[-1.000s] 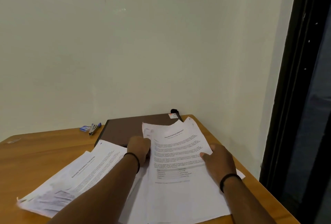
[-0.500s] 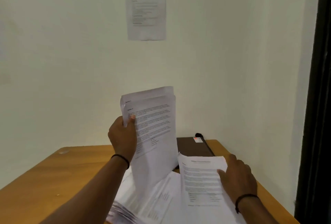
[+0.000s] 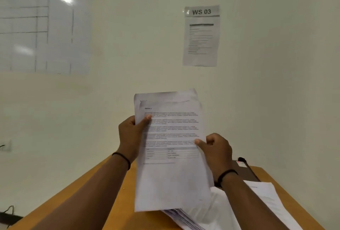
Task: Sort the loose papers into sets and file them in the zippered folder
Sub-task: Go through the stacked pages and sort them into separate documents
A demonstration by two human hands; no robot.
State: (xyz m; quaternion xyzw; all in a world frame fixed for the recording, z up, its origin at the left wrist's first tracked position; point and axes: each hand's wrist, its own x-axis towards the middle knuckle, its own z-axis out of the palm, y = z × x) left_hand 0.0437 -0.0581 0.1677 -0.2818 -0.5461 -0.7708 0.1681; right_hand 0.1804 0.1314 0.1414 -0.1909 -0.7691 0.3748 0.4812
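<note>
Both hands gripped a raised set of papers above the desk: the left hand pinched its left edge, thumb on the front sheet, and the right hand pinched its right edge likewise. A fanned pile of loose papers lay toward the desk's right edge. The dark zippered folder lay at the far right corner, partly hidden behind the right wrist. A printed notice headed "WS 03" hung on the wall.
</note>
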